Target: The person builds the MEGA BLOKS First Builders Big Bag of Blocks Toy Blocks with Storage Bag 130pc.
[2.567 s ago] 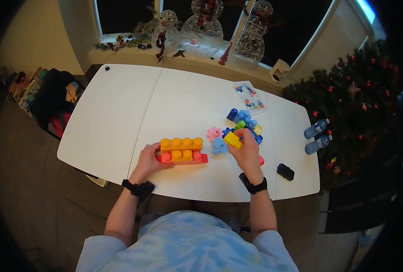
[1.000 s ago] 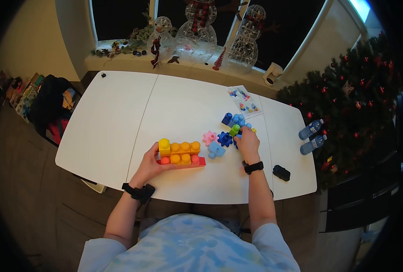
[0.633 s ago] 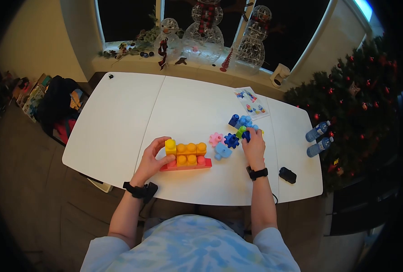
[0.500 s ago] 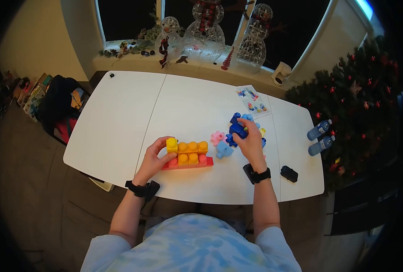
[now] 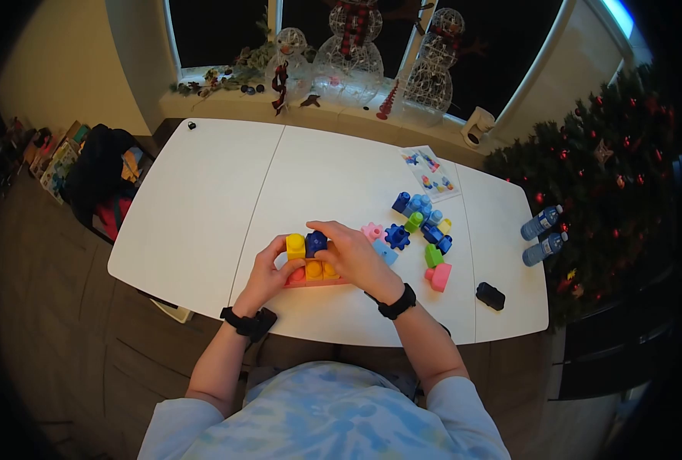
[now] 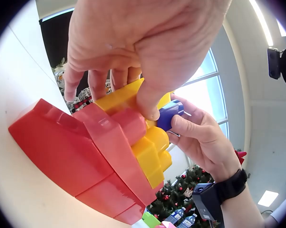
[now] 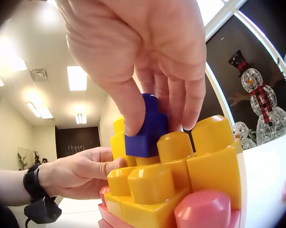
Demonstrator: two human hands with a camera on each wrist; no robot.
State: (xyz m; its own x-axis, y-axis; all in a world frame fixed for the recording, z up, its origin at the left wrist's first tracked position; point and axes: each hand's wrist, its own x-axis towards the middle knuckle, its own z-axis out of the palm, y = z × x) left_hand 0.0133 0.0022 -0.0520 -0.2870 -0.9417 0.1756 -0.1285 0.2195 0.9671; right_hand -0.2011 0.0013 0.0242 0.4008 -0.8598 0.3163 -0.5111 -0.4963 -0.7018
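The right hand (image 5: 354,257) had its fingers curled round a dark blue block (image 7: 149,133), pinching it over the yellow-orange blocks (image 7: 169,164), just beside a taller yellow block (image 5: 296,246). The left hand (image 5: 263,277) gripped the opposite end of the build, its thumb on the near side and its other fingers behind. Under the fingers of both hands, pink and red blocks (image 6: 67,152) formed the base on the white table (image 5: 195,192). Well apart from the right fingers, on that hand's outer side, lay a blue gear-shaped piece (image 5: 397,236), a green block (image 5: 433,256) and a pink block (image 5: 438,277).
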